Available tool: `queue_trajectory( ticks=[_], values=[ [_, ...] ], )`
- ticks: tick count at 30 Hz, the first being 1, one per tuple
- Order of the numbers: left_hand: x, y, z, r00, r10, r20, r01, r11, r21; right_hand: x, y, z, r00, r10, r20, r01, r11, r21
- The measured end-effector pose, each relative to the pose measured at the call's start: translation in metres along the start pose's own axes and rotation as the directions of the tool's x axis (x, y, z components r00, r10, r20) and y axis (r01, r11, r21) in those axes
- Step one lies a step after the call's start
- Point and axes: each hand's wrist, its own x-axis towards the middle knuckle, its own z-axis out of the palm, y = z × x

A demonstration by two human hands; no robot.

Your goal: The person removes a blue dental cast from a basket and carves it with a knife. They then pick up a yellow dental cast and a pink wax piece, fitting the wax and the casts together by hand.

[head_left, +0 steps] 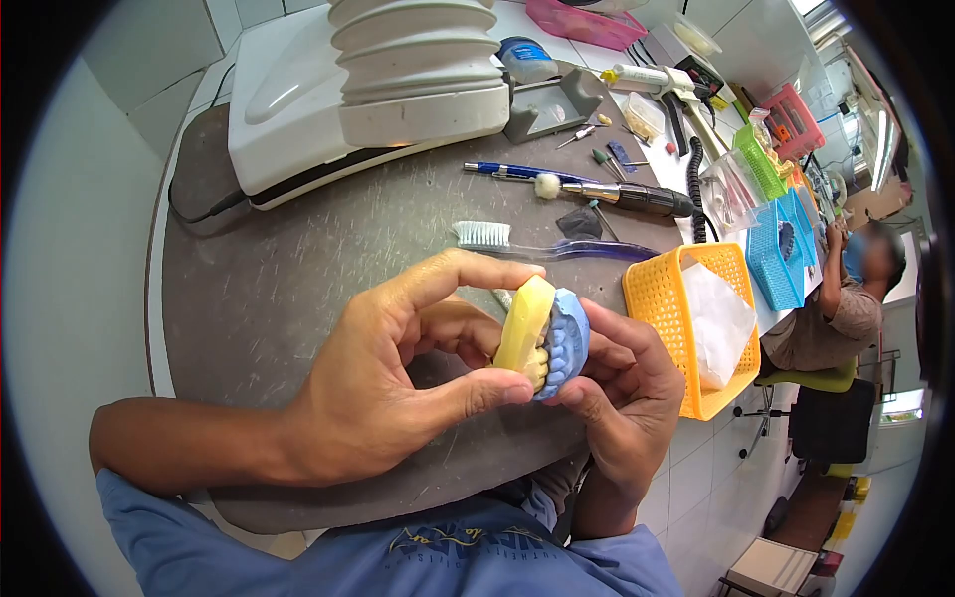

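Observation:
My left hand (pixel 398 363) grips a yellow dental cast (pixel 524 323) between thumb and fingers. In my right hand (pixel 632 383) is a blue dental cast (pixel 567 343), pinched by the thumb and fingertips. The two casts are held side by side above the bench, their tooth rows facing and touching or nearly so; the exact contact cannot be made out. Just beyond the hands lies a toothbrush (pixel 557 248) with white bristles and a purple handle. A yellow basket (pixel 657 298) with white paper (pixel 718 323) in it stands close to my right hand.
A white machine with a ribbed hose (pixel 418 70) occupies the back left. Behind the toothbrush lie a rotary handpiece (pixel 637 196), a blue pen (pixel 507 170) and several burs. Blue basket (pixel 774 261) and green basket (pixel 761 164) line the right side, where another person (pixel 856 308) sits.

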Motion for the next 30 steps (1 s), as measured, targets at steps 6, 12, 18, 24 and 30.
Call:
queue_trajectory(
  ticks=[6, 12, 18, 24, 30],
  values=[
    [-0.001, 0.002, 0.002, 0.999, 0.019, 0.032, -0.017, 0.998, -0.053, 0.004, -0.010, -0.004, 0.986, 0.149, 0.072, -0.157, 0.979, 0.127],
    [-0.001, 0.015, -0.001, 1.000, -0.001, 0.000, 0.001, 1.000, -0.006, 0.008, -0.013, -0.005, 0.965, 0.250, 0.085, -0.261, 0.949, 0.175],
    [0.007, 0.028, -0.018, 0.966, 0.253, -0.050, -0.068, 0.435, 0.898, 0.010, -0.016, -0.010, 0.947, 0.284, 0.151, -0.314, 0.920, 0.233],
    [0.007, 0.029, -0.020, 0.937, 0.347, 0.034, -0.114, 0.213, 0.970, 0.007, -0.024, 0.002, 0.942, 0.300, 0.150, -0.313, 0.947, 0.071],
    [-0.004, 0.030, -0.004, 1.000, 0.000, -0.005, 0.002, 0.907, 0.420, 0.003, -0.029, 0.020, 0.940, 0.309, 0.145, -0.330, 0.931, 0.154]
  ],
)
